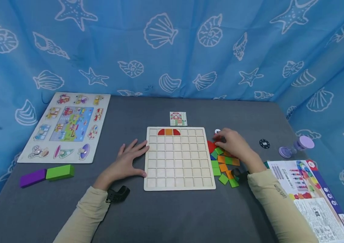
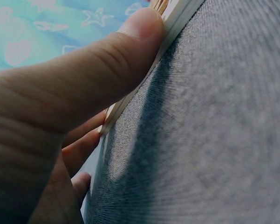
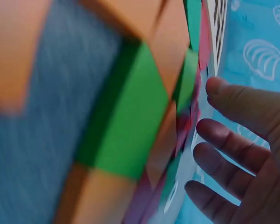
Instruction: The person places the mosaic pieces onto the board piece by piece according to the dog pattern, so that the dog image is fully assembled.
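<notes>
Lying centre frame: gridded wooden board [image 1: 179, 163]. Left hand [image 1: 124, 162] spread, thumb and fingertips at its left edge. Right hand [image 1: 235, 143] loosely bent, nothing visibly pinched, over coloured blocks [image 1: 223, 167] right of centre. Blocks probably light, hard, smooth; best pinched by opposite sides. Board likely stiff; hold by rim.

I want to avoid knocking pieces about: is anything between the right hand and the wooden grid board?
Yes: a red piece lies by the right edge of the board, toward the right hand. It looks low enough to pass over. The left hand is at the opposite edge.
</notes>
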Motion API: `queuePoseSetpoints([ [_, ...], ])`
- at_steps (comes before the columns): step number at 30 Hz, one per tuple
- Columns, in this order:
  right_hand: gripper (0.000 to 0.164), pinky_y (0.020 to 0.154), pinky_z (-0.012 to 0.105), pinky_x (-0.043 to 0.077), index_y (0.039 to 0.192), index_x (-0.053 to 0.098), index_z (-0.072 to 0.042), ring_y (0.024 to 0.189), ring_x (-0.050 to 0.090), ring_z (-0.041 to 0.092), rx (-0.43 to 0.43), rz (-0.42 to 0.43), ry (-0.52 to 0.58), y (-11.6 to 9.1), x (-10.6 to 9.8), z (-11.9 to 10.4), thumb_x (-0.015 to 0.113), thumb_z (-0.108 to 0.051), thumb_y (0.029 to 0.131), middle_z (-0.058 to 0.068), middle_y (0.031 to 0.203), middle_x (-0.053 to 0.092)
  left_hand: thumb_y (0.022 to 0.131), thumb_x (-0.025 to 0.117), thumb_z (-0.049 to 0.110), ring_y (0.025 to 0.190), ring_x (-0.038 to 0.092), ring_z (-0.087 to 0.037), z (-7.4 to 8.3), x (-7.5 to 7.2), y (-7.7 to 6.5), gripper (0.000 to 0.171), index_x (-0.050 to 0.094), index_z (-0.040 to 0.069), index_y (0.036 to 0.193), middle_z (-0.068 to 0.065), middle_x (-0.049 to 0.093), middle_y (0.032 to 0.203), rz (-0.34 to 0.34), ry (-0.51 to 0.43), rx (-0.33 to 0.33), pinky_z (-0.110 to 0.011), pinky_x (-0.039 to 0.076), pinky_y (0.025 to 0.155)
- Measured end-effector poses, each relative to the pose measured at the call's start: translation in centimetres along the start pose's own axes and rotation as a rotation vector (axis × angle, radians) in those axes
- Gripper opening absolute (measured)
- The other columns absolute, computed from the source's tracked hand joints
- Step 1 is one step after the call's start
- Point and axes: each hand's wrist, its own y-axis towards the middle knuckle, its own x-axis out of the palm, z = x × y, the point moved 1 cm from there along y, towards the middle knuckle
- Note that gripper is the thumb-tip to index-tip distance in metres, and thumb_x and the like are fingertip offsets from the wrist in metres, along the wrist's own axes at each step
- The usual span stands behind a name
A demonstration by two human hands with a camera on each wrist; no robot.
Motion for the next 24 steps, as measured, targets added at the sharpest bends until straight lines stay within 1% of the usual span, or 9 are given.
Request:
queuePoseSetpoints([
  [3, 0.023, 0.071, 0.036, 0.045, 0.102, 0.066, -0.009, 0.078, 0.051, 0.018, -0.044, -0.010, -0.008, 0.1, 0.5, -0.6, 0.065, -0.018, 0.081, 0.007, 0.095, 0.056, 0.058, 0.073, 0.052, 0.136, 0.004, -0.029, -0.1, 0.1, 0.0, 0.097, 0.031, 0.019, 0.140, 0.002, 0.021, 0.147, 0.002, 0.002, 0.001, -0.058, -0.005, 0.101],
  [7, 0.025, 0.069, 0.034, 0.046, 0.104, 0.065, -0.007, 0.075, 0.051, 0.017, -0.056, -0.021, -0.011, 0.4, 0.9, -1.1, 0.066, -0.016, 0.080, 0.006, 0.092, 0.057, 0.059, 0.072, 0.053, 0.136, 0.004, -0.028, -0.1, 0.1, 0.0, 0.097, 0.030, 0.020, 0.140, 0.002, 0.020, 0.147, 0.000, -0.001, 0.001, -0.057, -0.005, 0.101],
  [12, 0.023, 0.067, 0.032, 0.045, 0.102, 0.065, -0.008, 0.073, 0.050, 0.016, -0.024, -0.045, -0.013, 0.9, 1.0, -1.6, 0.065, -0.016, 0.081, 0.004, 0.087, 0.058, 0.059, 0.071, 0.055, 0.136, 0.003, -0.028, -0.2, 0.1, 0.1, 0.098, 0.030, 0.020, 0.140, 0.002, 0.020, 0.147, -0.004, -0.008, 0.002, -0.057, -0.005, 0.101],
  [15, 0.021, 0.059, 0.030, 0.041, 0.102, 0.065, -0.009, 0.067, 0.047, 0.016, 0.000, -0.064, -0.016, 1.3, 0.9, -1.8, 0.063, -0.016, 0.082, 0.002, 0.079, 0.056, 0.059, 0.071, 0.054, 0.136, 0.004, -0.029, -0.2, 0.0, 0.0, 0.098, 0.030, 0.020, 0.140, 0.001, 0.021, 0.147, -0.002, -0.008, 0.006, -0.058, -0.005, 0.101],
  [18, 0.020, 0.053, 0.029, 0.036, 0.101, 0.064, -0.010, 0.060, 0.045, 0.016, 0.041, -0.075, -0.015, 1.6, 0.9, -1.9, 0.062, -0.018, 0.083, 0.001, 0.071, 0.053, 0.059, 0.072, 0.053, 0.136, 0.004, -0.029, -0.2, 0.0, 0.0, 0.097, 0.030, 0.019, 0.140, 0.001, 0.021, 0.147, 0.001, -0.005, 0.009, -0.058, -0.005, 0.100],
  [20, 0.020, 0.052, 0.028, 0.035, 0.099, 0.063, -0.010, 0.058, 0.044, 0.016, 0.067, -0.076, -0.032, 1.7, 0.8, -1.9, 0.061, -0.021, 0.084, 0.002, 0.068, 0.052, 0.059, 0.072, 0.053, 0.136, 0.004, -0.029, -0.1, 0.0, 0.0, 0.097, 0.031, 0.019, 0.140, 0.001, 0.021, 0.147, 0.002, 0.002, 0.009, -0.059, -0.004, 0.100],
  [24, 0.022, 0.052, 0.028, 0.037, 0.092, 0.061, -0.011, 0.059, 0.047, 0.016, 0.121, -0.069, -0.103, 1.9, 0.7, -1.7, 0.061, -0.030, 0.083, 0.003, 0.071, 0.056, 0.059, 0.072, 0.053, 0.136, 0.005, -0.029, -0.1, 0.0, 0.0, 0.097, 0.031, 0.019, 0.140, 0.001, 0.022, 0.147, 0.004, 0.005, 0.007, -0.058, -0.004, 0.100],
])
